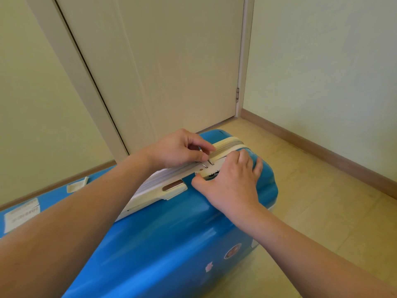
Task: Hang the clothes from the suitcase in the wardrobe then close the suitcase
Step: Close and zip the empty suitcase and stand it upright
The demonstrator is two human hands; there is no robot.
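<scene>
a glossy blue hard-shell suitcase (pixel 171 244) stands on its edge on a pale wood-look floor (pixel 322 201), its rounded corner near a closed cream door (pixel 171 61). a wide cream fabric zipper band (pixel 163 179) runs along the upturned edge, ribbed where the teeth meet, with a cream side handle (pixel 171 187) set on a brushed metal mount beside it. the left hand (pixel 180 149) hovers over the band near the far corner, thumb and forefinger pressed together in a pinch on a slim metal zipper pull (pixel 209 161), the other fingers curled in behind. the right hand (pixel 229 181) lies on the shell just beside the band, its fingers (pixel 249 162) spread and bent over a small cream combination lock (pixel 211 172), the thumb tip touching the lock's near end; black dials show between thumb and forefinger. the two hands sit close together, the zipper pull between them. worn paper labels (pixel 21 214) cling to the far face of the case at lower left, and small round and pink stickers (pixel 232 251) dot the near face. a light wooden skirting board (pixel 322 147) lines the pale green wall (pixel 322 61) at right.
</scene>
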